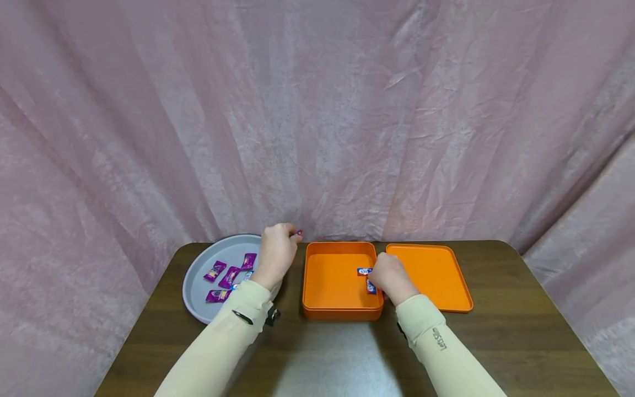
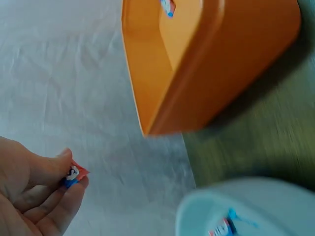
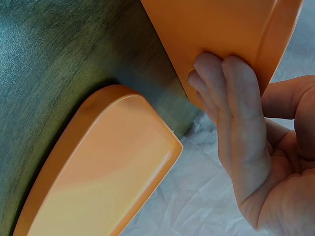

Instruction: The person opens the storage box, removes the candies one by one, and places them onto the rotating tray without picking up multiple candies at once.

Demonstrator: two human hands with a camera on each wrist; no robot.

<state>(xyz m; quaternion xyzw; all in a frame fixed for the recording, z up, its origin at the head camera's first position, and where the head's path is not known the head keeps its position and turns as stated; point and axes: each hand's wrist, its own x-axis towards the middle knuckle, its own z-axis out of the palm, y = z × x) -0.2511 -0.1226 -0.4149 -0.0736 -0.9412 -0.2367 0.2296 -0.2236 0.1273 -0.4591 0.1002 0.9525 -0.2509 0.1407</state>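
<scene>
My left hand [image 1: 278, 251] is raised between the grey round tray [image 1: 193, 303] and the orange box [image 1: 342, 315]. Between its thumb and fingers it pinches a small wrapped candy [image 2: 74, 174] in a red, white and blue wrapper. At the box's right side, my right hand [image 1: 389, 275] holds the wall: its fingers [image 3: 241, 98] lie along the outside, with the thumb over the rim. Two blue-and-white wrapped candies, one a flat-lying candy [image 1: 364, 271], are inside the box near that hand. Purple wrapped candies [image 1: 230, 277] lie on the tray, partly hidden by my left arm.
An orange lid [image 1: 431, 275] lies on the wooden table [image 1: 516, 331], just right of the box. A pink curtain [image 1: 317, 121] hangs behind the table's far edge. Another blue-and-white candy [image 2: 224, 228] shows in the tray.
</scene>
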